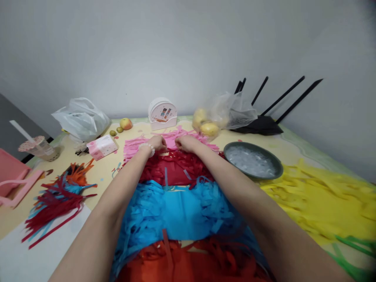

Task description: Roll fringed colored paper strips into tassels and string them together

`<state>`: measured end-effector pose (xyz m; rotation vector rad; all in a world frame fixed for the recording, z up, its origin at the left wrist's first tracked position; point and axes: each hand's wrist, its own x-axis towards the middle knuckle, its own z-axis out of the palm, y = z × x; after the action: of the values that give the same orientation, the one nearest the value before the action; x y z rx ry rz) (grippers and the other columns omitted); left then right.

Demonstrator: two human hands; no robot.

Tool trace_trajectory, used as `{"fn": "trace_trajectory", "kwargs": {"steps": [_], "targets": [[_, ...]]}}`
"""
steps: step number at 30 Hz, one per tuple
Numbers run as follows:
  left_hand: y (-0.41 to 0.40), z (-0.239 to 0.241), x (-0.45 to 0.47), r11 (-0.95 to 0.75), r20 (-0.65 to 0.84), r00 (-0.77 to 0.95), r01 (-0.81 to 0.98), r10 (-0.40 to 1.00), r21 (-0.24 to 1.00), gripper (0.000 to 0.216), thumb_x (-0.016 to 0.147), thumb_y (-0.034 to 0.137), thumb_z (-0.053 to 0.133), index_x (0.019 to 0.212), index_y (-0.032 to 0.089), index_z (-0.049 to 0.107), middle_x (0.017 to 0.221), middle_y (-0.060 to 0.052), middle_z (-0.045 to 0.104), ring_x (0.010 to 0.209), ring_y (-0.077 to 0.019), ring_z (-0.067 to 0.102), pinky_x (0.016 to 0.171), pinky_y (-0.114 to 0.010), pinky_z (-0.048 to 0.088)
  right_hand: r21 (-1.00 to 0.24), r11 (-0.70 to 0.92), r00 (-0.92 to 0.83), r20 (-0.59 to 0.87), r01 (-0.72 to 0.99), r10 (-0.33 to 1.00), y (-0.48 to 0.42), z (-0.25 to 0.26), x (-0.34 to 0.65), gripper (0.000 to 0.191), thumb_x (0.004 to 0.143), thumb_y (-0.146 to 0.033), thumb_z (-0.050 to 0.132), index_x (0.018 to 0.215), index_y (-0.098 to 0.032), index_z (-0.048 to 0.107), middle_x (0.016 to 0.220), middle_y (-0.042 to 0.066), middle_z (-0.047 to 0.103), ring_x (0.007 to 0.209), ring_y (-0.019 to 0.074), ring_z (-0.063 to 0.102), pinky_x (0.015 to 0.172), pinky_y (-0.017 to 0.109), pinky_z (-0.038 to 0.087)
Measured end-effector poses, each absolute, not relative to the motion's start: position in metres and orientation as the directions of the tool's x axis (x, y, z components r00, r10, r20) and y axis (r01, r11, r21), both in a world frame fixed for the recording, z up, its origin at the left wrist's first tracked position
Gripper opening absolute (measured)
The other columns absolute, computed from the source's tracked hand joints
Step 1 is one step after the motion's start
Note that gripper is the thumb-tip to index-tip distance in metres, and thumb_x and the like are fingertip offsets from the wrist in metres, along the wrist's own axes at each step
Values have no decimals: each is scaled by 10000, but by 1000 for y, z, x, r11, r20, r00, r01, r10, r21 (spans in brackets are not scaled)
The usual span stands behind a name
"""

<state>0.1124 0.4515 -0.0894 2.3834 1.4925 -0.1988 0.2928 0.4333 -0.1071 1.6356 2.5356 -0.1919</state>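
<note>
Reaching far forward, my left hand point(158, 143), with a beaded bracelet at the wrist, has its fingers closed at the upper edge of the dark red fringed paper point(178, 178). My right hand point(186, 143) pinches the same edge a short way to the right. Pink fringed paper point(133, 148) lies just beyond and under both hands. Closer to me are blue fringed paper point(182, 215) and orange-red fringed paper point(182, 266), between my forearms. The fingertips are small and partly hidden by the strips.
On the right sit a dark bowl of clear, crumpled-looking contents point(252, 158) and yellow fringed paper point(320, 192). Bagged yellow fruit point(209, 128) and a white holder point(163, 115) stand behind. Leftward are a strip bundle point(58, 205), tissue pack point(102, 147), plastic bag point(82, 119) and drink cup point(41, 148).
</note>
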Motion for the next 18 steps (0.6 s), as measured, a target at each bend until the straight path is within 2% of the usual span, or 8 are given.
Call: {"fn": "trace_trajectory", "kwargs": {"steps": [7,18], "targets": [[456,-90,111,-382,-276,430,900,860,212,286,932,333,610,1141,138,628,1153,-83,646,1012,-220,643,865,-413,559,-38,420,-420,-160,907,893,433,-107,294,258,959,-335,596,1130,-145,635,1126,76,660,990,201,653,869,414,553],[458,-91,115,-371,-258,406,912,877,173,306,938,358,597,1150,140,626,1162,-85,644,1015,-225,642,871,-417,556,-44,421,-423,-159,906,892,430,-103,293,255,959,-338,596,1118,-143,639,1118,75,662,995,203,651,878,420,547]]}}
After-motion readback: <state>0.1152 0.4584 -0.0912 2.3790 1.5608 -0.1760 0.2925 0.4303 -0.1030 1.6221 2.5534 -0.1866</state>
